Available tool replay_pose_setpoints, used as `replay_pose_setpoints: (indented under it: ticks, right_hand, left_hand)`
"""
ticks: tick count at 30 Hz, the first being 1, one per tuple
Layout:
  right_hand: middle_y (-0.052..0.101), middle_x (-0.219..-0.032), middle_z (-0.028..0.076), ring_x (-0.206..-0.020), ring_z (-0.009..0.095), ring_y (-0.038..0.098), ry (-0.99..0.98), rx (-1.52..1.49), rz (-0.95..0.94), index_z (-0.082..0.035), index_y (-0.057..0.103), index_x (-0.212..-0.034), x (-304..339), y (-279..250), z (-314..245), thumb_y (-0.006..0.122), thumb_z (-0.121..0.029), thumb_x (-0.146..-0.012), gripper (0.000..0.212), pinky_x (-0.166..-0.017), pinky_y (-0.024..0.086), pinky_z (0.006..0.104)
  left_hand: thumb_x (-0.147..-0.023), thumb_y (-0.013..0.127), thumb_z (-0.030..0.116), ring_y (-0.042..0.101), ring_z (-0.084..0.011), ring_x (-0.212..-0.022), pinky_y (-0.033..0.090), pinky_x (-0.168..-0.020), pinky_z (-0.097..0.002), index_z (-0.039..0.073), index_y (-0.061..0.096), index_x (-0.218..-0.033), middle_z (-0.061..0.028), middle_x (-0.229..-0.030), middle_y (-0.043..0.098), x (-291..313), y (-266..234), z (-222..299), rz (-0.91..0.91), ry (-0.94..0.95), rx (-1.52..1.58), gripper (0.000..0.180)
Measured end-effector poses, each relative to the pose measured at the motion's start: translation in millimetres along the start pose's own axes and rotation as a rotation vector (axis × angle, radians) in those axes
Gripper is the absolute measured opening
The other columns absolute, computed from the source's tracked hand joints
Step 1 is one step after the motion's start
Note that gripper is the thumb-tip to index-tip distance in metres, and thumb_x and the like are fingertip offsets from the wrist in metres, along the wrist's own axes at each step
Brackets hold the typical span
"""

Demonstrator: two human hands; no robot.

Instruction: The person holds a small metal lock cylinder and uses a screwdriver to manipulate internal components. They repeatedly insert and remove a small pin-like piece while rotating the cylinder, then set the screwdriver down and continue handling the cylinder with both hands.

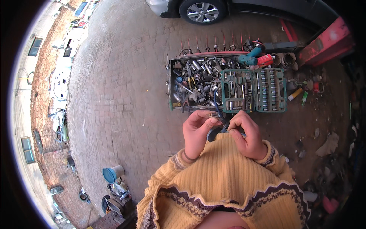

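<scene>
In front of my yellow ribbed sweater both hands are raised close together. My left hand (199, 130) is closed, its thumb and fingertips pinching a small, thin, metallic-looking piece (215, 116) whose kind I cannot make out. To the right, my right hand (247, 134) is also closed in a pinch. Something thin and dark seems to run between the two sets of fingertips, but it is too small to name. Just beyond the hands lie an open green socket set case (285, 91) and a metal tray (170, 82) heaped with loose sockets, pliers and other tools.
A teal power tool (248, 60) and a red can (265, 60) lie at the tray's far right. A red metal post (324, 44) slants in at the right, below a grey car (259, 9). A blue-topped bucket (109, 174) stands on the brick paving at lower left.
</scene>
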State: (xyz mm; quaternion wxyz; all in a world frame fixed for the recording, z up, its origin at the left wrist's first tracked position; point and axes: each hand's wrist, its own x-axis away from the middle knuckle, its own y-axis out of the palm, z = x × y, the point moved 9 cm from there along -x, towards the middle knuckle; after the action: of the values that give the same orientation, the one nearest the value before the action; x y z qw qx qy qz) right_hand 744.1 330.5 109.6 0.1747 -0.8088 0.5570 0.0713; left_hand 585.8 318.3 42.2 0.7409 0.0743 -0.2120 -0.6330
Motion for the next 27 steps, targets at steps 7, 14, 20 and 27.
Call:
replay_pose_setpoints:
  ticks: [7,14,20,27]
  right_hand:
    - [0.051,-0.086,0.006,-0.071,0.013,0.048,0.039,-0.192,0.074,-0.001,0.055,-0.094,-6,-13,8,0.053,0.005,-0.090,0.007,-0.064,0.041,0.0254]
    - [0.049,-0.086,0.001,-0.072,0.007,0.041,0.106,-0.222,0.237,-0.001,0.053,-0.098,-12,-25,26,0.052,-0.002,-0.097,0.002,-0.065,0.038,0.0221]
    - [0.051,-0.086,-0.001,-0.075,0.005,0.044,0.213,-0.194,0.370,0.000,0.055,-0.100,1,-31,61,0.053,-0.011,-0.101,0.011,-0.068,0.041,0.0214]
    - [0.062,-0.104,0.008,-0.069,0.014,0.053,0.145,0.253,0.289,-0.002,0.061,-0.115,0,-34,24,0.059,-0.001,-0.093,0.022,-0.062,0.047,0.0252]
  left_hand:
    - [-0.084,0.075,0.001,0.067,-0.0127,-0.077,0.053,-0.070,-0.0255,0.000,0.069,-0.103,-0.0065,-0.090,0.069,3,23,21,-0.155,0.202,-0.597,0.020]
    - [-0.082,0.071,-0.001,0.066,-0.0240,-0.078,0.052,-0.070,-0.0304,0.003,0.070,-0.107,-0.0111,-0.092,0.068,8,50,32,-0.422,0.307,-0.768,0.025]
    - [-0.089,0.066,-0.001,0.066,-0.0163,-0.084,0.052,-0.073,-0.0273,0.002,0.069,-0.115,-0.0073,-0.098,0.069,5,40,18,-0.426,0.196,-0.547,0.026]
    - [-0.089,0.067,-0.002,0.064,-0.0105,-0.086,0.051,-0.076,-0.0245,0.000,0.066,-0.115,-0.0053,-0.100,0.069,6,23,17,-0.233,0.121,-0.459,0.027]
